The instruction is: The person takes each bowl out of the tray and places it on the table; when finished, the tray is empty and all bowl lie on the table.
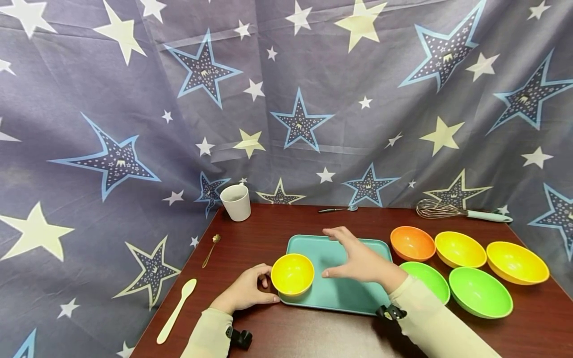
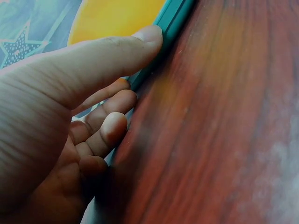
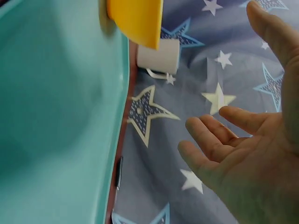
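A small yellow bowl (image 1: 293,274) stands upright on the left end of a teal tray (image 1: 340,301). My left hand (image 1: 248,288) is beside that end, thumb and fingers spread apart and loosely bent. In the left wrist view the thumb (image 2: 117,56) lies at the tray's rim, and the other fingers bend near its side; firm contact cannot be told. Over the tray's middle and right part hovers my right hand (image 1: 358,258), thumb and fingers wide apart, holding nothing. The right wrist view shows its open palm (image 3: 252,154) apart from the yellow bowl (image 3: 138,21).
Right of the tray stand an orange bowl (image 1: 413,243), yellow bowls (image 1: 460,249) and green bowls (image 1: 480,292). A whisk (image 1: 463,211) and a small spoon (image 1: 337,209) lie along the back. At left are a white mug (image 1: 236,203), a gold spoon (image 1: 211,251) and a cream spoon (image 1: 176,311).
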Demonstrator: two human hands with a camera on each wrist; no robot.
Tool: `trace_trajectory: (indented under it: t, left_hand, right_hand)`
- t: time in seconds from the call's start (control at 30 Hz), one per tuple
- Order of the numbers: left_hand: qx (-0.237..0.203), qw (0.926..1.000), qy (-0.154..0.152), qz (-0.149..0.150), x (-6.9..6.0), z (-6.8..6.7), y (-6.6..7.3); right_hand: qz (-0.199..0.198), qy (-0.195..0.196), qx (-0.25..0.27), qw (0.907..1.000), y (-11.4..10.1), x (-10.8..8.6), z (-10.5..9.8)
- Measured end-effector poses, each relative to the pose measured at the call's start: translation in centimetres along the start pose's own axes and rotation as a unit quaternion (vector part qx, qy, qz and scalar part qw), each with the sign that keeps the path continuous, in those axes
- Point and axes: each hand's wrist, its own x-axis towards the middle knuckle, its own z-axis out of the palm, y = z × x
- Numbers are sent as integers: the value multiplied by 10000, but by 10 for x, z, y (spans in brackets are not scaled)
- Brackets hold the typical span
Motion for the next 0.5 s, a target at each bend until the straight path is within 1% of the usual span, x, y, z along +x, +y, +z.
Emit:
trace_trajectory:
  t: [0.2, 0.37, 0.5]
  left_hand:
    - [14, 10000, 12, 35, 1, 1, -1]
    - [10, 10000, 25, 75, 1, 1, -1]
    - [-3, 10000, 15, 41, 1, 1, -2]
  right_hand:
    - [-67, -367, 187, 9991, 0, 14, 19]
    - [9, -576, 286, 9979, -1, 22, 33]
    - [103, -697, 238, 9972, -2, 27, 42]
